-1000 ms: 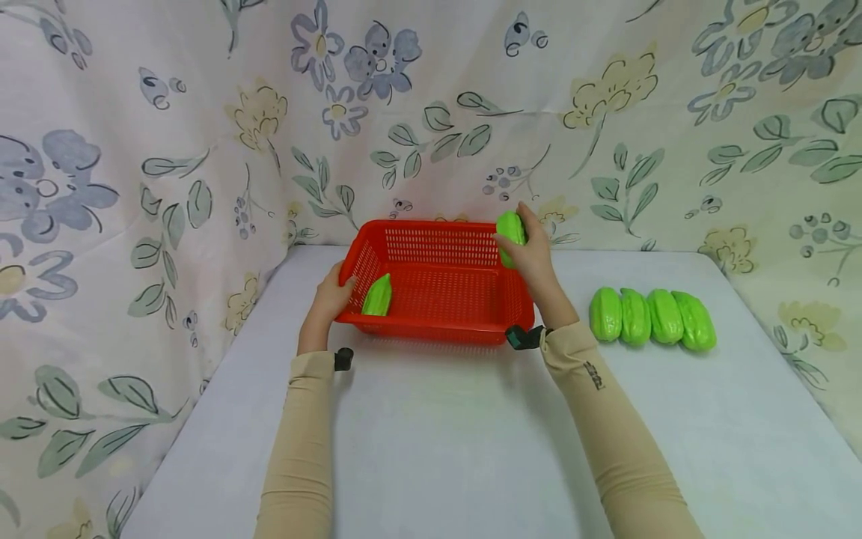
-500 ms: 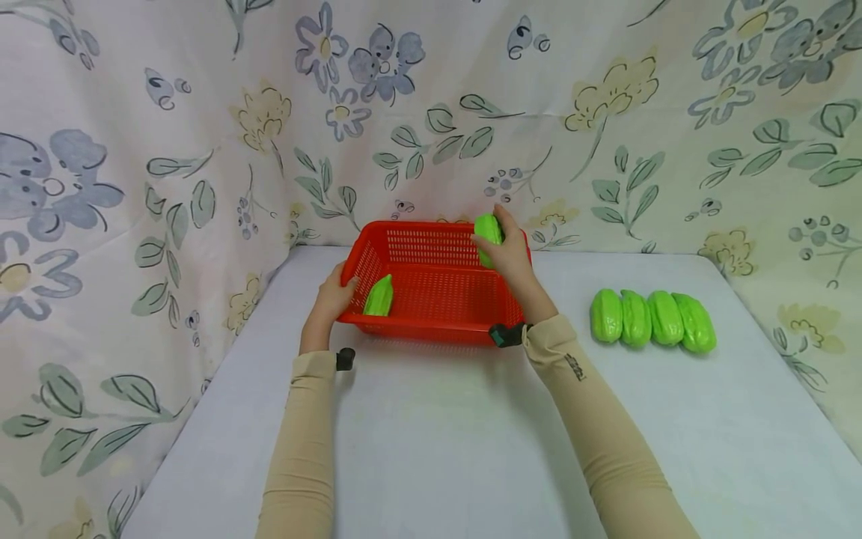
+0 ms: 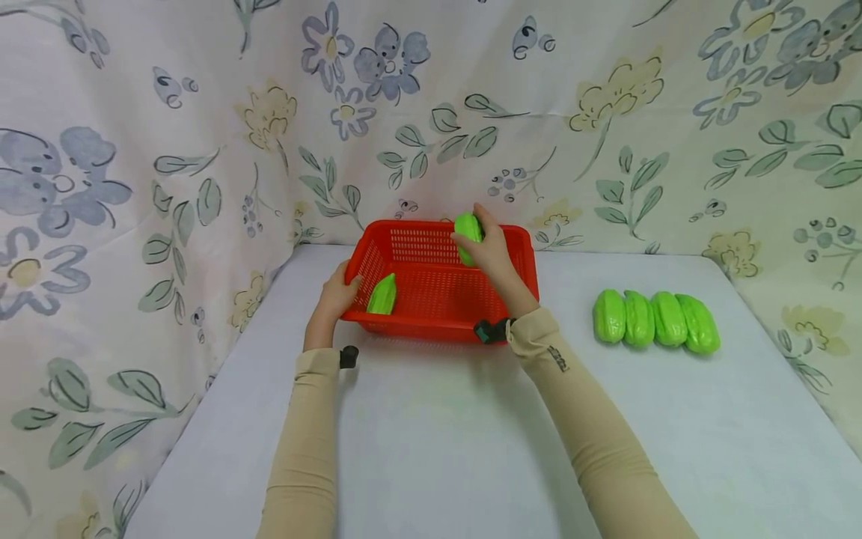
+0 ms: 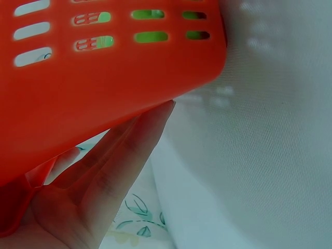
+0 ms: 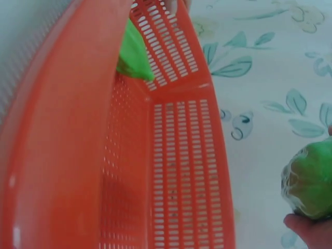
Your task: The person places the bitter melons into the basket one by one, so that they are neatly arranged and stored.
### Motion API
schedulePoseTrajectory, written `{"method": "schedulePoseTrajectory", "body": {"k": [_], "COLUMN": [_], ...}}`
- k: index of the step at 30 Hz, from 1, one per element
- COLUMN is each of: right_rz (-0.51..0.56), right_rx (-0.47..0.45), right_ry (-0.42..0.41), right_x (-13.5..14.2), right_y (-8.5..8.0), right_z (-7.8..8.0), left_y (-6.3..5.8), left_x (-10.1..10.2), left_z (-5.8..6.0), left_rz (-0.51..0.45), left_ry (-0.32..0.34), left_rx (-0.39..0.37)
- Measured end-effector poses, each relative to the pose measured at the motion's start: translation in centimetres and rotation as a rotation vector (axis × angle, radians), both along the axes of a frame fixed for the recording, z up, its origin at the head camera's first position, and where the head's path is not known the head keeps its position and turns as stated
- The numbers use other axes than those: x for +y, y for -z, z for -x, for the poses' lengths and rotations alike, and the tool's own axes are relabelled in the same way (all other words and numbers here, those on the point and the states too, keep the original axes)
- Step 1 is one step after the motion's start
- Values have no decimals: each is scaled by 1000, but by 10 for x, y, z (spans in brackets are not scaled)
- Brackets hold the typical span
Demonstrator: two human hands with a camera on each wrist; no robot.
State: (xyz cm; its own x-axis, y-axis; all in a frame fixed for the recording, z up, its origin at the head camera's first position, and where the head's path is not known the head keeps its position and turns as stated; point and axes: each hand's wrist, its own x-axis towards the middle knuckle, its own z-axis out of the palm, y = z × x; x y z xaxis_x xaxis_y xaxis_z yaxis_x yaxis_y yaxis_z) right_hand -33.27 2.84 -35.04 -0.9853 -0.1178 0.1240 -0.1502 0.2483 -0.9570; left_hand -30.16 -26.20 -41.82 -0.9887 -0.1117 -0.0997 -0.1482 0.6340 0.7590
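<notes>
A red slotted plastic basket point(image 3: 417, 328) stands at the back of the table. My left hand point(image 3: 337, 294) grips its left end, thumb over the rim; in the left wrist view the fingers point(image 4: 127, 161) run along the outer wall below the slots. Above the basket's right half, my right hand point(image 3: 494, 254) holds a bright green ridged gourd point(image 3: 468, 228) between thumb and fingers. Clear film shows on this held gourd point(image 5: 311, 179) in the right wrist view. Inside the basket, a second green gourd point(image 3: 382, 296) leans near the left end.
Several more green gourds point(image 3: 669, 318) lie side by side in a row on the white table point(image 3: 431, 434), to the right of the basket. A floral curtain point(image 3: 417, 97) hangs close behind the basket and along the left side.
My right hand has carried the green gourd leftward, from the basket's right end to further over its inside. The left hand keeps its grip on the basket's left end.
</notes>
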Motion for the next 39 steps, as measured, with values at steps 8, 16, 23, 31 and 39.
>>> {"method": "schedulePoseTrajectory", "body": {"k": [8, 16, 23, 31, 39], "right_rz": [-13, -121, -163, -239, -276], "right_rx": [-31, -39, -42, -53, -161], "right_ry": [-47, -80, -121, -164, -230], "right_x": [-18, -34, -47, -64, -78], "right_y": [4, 3, 4, 8, 14], "right_z": [1, 3, 7, 15, 16], "left_y": [0, -1, -1, -3, 1], "left_x": [-1, -1, -1, 0, -1], "left_z": [0, 1, 3, 3, 4], "left_rz": [-1, -14, -2, -5, -9], "left_ry": [2, -3, -11, -13, -19], "left_rx": [-5, -10, -8, -15, -19]}}
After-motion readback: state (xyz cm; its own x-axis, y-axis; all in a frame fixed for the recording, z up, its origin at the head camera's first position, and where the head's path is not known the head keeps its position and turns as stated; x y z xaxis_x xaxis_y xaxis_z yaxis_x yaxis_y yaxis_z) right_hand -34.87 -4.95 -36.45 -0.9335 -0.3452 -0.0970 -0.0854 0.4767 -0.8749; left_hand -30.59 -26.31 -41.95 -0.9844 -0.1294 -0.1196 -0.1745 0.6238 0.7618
